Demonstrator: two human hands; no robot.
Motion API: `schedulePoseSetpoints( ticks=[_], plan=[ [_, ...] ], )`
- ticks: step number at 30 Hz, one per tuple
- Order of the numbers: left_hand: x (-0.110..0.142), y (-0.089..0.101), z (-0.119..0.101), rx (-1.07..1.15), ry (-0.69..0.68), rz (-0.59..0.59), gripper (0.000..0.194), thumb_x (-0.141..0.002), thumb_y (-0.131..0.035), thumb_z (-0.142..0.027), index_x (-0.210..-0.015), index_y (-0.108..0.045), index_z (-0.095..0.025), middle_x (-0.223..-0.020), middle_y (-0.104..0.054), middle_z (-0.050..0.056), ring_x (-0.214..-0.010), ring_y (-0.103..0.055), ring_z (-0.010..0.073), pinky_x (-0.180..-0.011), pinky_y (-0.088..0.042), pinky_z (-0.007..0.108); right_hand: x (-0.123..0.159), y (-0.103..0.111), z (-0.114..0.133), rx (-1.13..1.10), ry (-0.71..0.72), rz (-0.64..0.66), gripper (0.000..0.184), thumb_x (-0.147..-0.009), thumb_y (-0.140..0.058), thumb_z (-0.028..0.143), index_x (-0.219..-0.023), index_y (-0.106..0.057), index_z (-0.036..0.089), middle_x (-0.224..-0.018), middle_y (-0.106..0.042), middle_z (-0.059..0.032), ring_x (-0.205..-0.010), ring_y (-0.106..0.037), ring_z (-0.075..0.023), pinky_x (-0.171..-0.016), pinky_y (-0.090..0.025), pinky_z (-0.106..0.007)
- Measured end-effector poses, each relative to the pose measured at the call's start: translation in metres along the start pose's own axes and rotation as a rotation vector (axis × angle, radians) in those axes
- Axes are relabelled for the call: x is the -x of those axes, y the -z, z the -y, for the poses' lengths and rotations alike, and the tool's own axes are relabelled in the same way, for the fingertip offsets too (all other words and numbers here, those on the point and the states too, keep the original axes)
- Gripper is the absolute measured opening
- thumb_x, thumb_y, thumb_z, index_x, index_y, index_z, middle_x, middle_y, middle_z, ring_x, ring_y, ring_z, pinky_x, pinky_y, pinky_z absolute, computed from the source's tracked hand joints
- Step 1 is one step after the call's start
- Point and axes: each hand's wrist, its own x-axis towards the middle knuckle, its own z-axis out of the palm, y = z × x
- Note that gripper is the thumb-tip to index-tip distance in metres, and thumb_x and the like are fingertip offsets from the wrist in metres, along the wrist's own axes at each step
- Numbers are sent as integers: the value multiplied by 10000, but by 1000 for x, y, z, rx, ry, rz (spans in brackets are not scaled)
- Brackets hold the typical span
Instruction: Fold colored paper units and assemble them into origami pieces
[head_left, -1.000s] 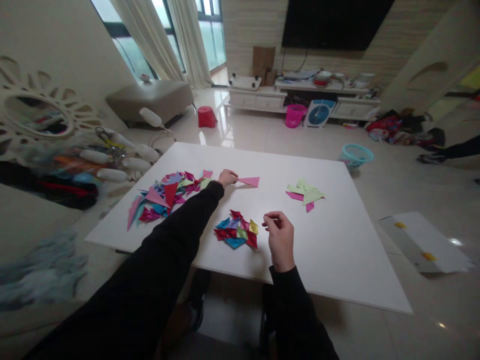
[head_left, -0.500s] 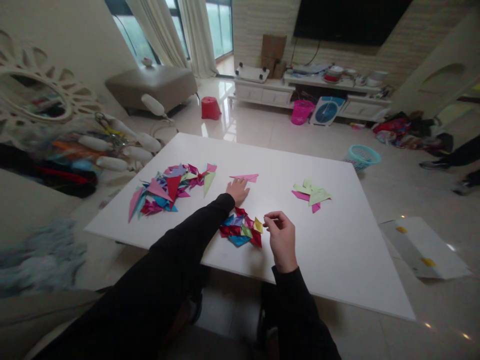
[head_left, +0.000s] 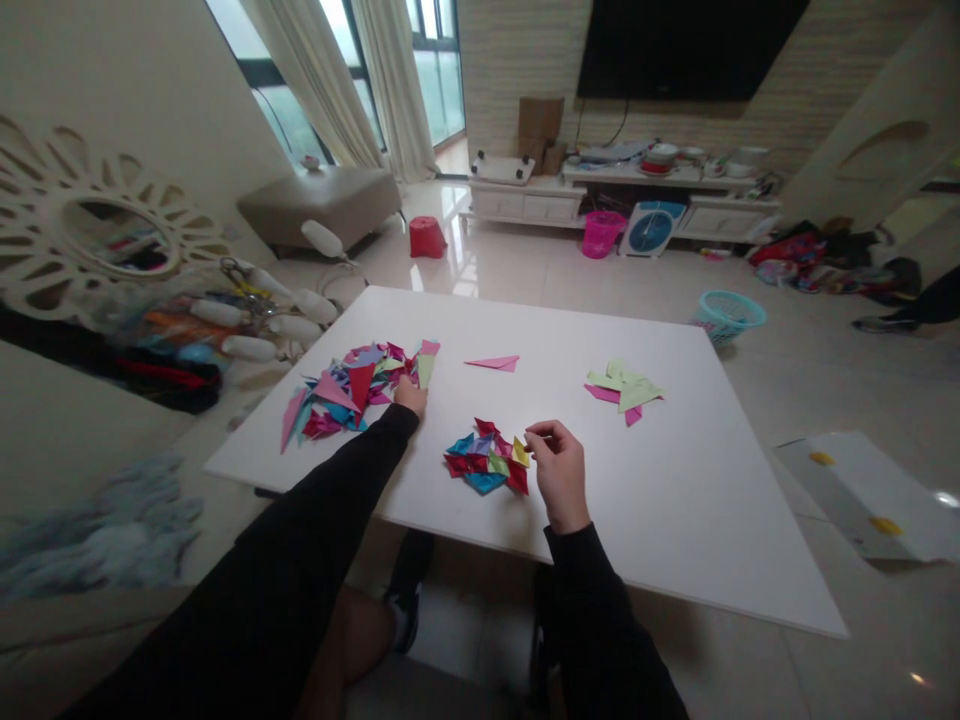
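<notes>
Left of centre, the left hand (head_left: pixel 410 396) touches the folded-paper pile (head_left: pixel 352 385) (grip unclear); the right hand (head_left: pixel 559 470), fingers pinched, nears the colourful cluster (head_left: pixel 486 463).

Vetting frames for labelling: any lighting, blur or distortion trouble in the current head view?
Head view: windows very bright, their glare streaking the floor; table dimmer, with a soft shadow near the right hand; left hand's fingertips hard to make out against the paper pile; wide-angle stretch and softness towards the edges, as at the mirror.

No readable text, labels, brands, numbers or signs on any visible surface.
</notes>
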Motion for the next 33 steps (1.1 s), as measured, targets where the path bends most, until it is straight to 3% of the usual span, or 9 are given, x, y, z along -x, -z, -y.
schedulePoseSetpoints(
  ticks=[5, 8, 11, 15, 17, 20, 23, 28, 33],
  plan=[
    [32, 18, -20, 195, -96, 111, 194, -783, -683, -233, -936, -624, -130, -792, -700, 82, -755, -676, 193, -681, -526, 279, 0, 0, -3, 10, 8, 12, 142, -766, -669, 337, -774, -667, 195, -743, -651, -10, -704, -597, -187, -664, -469, -318],
    [83, 33, -34, 335, -213, 209, 201, -776, -712, -298, -903, -645, -158, -722, -690, 38, -664, -661, 164, -632, -522, 260, 0, -3, -5, 3, 10, 30, 179, -771, -698, 366, -789, -666, 191, -737, -654, -8, -698, -604, -182, -658, -478, -313],
    [142, 41, -45, 641, -463, 314, 226, -755, -757, -359, -821, -654, -169, -748, -691, 38, -694, -656, 161, -659, -533, 272, 1, -9, -5, -68, 4, 55, 265, -742, -763, 410, -844, -657, 190, -788, -692, -22, -730, -638, -185, -672, -508, -312],
    [191, 36, -45, 816, -457, 655, 292, -748, -795, -421, -803, -672, -162, -766, -693, 35, -712, -661, 161, -683, -545, 282, 5, -16, -4, -191, 2, 115, 313, -734, -781, 381, -953, -662, 192, -894, -756, -54, -809, -694, -200, -737, -550, -326],
    [194, 30, -42, 879, -366, 769, 339, -713, -829, -433, -819, -668, -154, -772, -698, 34, -698, -666, 157, -690, -552, 288, 6, -17, -5, -215, -14, 126, 275, -746, -758, 365, -939, -673, 187, -871, -763, -50, -781, -696, -193, -717, -549, -314],
    [185, 23, -38, 958, -246, 846, 398, -672, -864, -425, -866, -648, -153, -830, -715, 42, -721, -690, 162, -715, -570, 298, 2, -19, -7, -244, -72, 107, 262, -729, -754, 351, -917, -675, 187, -763, -745, -21, -680, -674, -171, -667, -541, -298],
    [175, 22, -38, 980, -217, 794, 437, -631, -891, -386, -913, -640, -164, -878, -708, 36, -747, -701, 163, -720, -585, 296, -4, -23, -11, -240, -120, 52, 252, -693, -779, 355, -847, -669, 188, -695, -717, -1, -622, -654, -159, -651, -547, -301],
    [172, 20, -36, 944, -254, 714, 422, -648, -876, -343, -981, -686, -167, -971, -712, 61, -778, -705, 168, -729, -602, 304, -11, -30, -23, -138, -79, 16, 223, -710, -767, 368, -789, -684, 176, -750, -729, -26, -701, -671, -176, -678, -547, -305],
    [180, 18, -30, 805, -412, 568, 366, -707, -829, -322, -1036, -749, -184, -981, -751, 88, -814, -718, 199, -772, -617, 341, -8, -31, -29, 68, -4, -26, 208, -742, -735, 378, -765, -680, 178, -733, -713, -21, -674, -638, -168, -665, -531, -299]
  ],
)
